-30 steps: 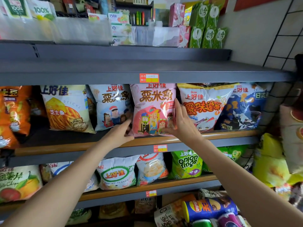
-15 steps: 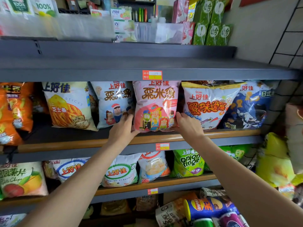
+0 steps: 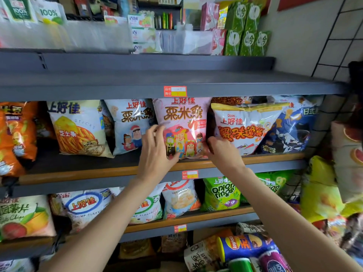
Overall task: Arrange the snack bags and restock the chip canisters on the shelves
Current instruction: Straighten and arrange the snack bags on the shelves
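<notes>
A pink snack bag (image 3: 182, 118) with cartoon figures stands upright on the middle shelf (image 3: 78, 171). My left hand (image 3: 157, 154) grips its lower left edge, thumb on the front. On the other side, my right hand (image 3: 222, 152) pinches the bag's lower right corner with curled fingers. A white-blue bag (image 3: 129, 122) stands just left of it, and a white bag with red lettering (image 3: 243, 124) leans on its right. Several chip canisters, one blue (image 3: 243, 246) among them, lie at the bottom right.
The shelf below holds shrimp-flake bags (image 3: 86, 207) and a green onion-rings bag (image 3: 222, 193). An orange bag (image 3: 15, 134) and a yellow sticks bag (image 3: 76, 128) fill the middle shelf's left. Drink cartons (image 3: 245, 36) stand on the top shelf. Yellow bags (image 3: 322, 193) hang at right.
Both hands have slid down and closed on the pink bag's lower corners; the right hand went from flat against its side to pinching, and the left from below it to gripping.
</notes>
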A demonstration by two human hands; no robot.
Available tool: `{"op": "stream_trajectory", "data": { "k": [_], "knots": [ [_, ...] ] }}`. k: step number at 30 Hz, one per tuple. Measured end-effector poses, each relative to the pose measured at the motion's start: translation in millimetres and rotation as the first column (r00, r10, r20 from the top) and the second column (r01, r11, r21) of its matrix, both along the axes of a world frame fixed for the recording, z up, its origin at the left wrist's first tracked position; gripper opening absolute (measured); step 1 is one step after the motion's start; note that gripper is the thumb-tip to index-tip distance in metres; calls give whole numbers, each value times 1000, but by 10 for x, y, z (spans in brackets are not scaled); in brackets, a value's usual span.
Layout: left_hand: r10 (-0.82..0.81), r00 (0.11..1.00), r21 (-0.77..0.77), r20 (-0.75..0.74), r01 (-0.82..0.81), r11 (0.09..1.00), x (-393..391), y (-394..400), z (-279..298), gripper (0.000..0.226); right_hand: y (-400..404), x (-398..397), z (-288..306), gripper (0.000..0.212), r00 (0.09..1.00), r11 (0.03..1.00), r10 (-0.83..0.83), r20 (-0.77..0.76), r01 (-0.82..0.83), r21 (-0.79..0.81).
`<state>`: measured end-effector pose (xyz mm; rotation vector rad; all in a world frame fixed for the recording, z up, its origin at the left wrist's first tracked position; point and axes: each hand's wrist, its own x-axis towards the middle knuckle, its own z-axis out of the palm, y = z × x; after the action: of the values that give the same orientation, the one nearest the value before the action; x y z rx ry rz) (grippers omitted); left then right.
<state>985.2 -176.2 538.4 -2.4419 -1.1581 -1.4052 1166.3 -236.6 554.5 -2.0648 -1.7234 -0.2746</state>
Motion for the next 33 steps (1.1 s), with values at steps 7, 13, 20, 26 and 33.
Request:
{"op": "stream_trajectory", "data": {
  "k": [7,13,20,26,33],
  "knots": [
    [128,961,184,-247,-83,979,368,1,22,89,-288,415,-32,74,935,815,-349,-56,333,474],
    [194,946,236,-259,-133,963,563,33,-141,88,152,765,427,94,949,954,-195,-247,242,175],
    [201,943,249,-264,-134,959,543,93,-194,87,88,741,417,90,940,942,-270,-208,302,144],
    [153,950,197,-271,-101,975,494,-19,-158,75,-42,439,69,88,932,894,-350,-94,362,263],
    [29,984,201,-175,7,980,-43,-191,-327,51,-123,-305,-110,52,994,804,-3,113,-65,591]
  ]
}}
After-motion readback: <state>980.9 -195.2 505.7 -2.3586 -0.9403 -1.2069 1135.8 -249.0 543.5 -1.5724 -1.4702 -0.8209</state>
